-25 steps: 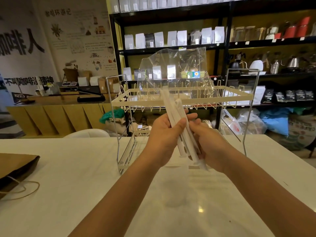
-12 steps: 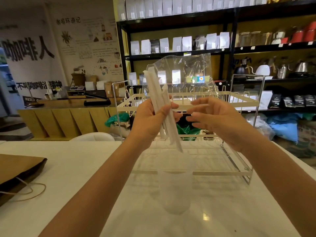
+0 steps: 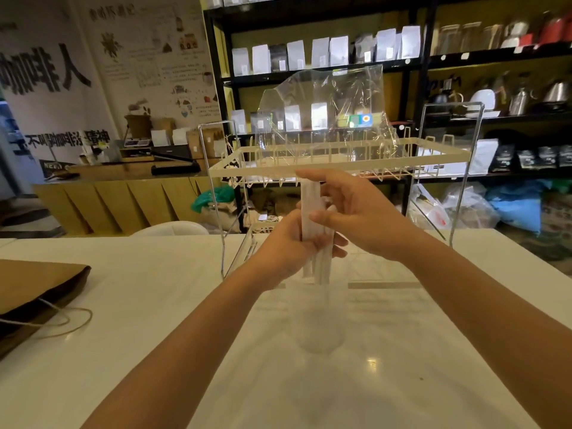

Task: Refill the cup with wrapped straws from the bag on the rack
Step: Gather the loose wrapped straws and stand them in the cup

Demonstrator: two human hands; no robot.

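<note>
My left hand (image 3: 289, 243) grips a bundle of white paper-wrapped straws (image 3: 311, 209), held upright just above a frosted clear plastic cup (image 3: 318, 329) that stands on the white table. My right hand (image 3: 349, 209) is against the upper part of the bundle, thumb and fingers around it; how firmly it grips is unclear. The lower straw tips hang at about the cup's rim. Behind, a clear plastic bag (image 3: 328, 113) stands on the top tier of a cream wire rack (image 3: 337, 162).
A brown paper bag (image 3: 34, 289) with string handles lies at the table's left edge. The rack's metal legs (image 3: 464, 168) stand on the table behind the cup. Dark shelves with pouches and kettles fill the background.
The straw bundle has come down from a raised, tilted pose to upright over the cup. My right hand, apart from it half a second ago, has come onto it.
</note>
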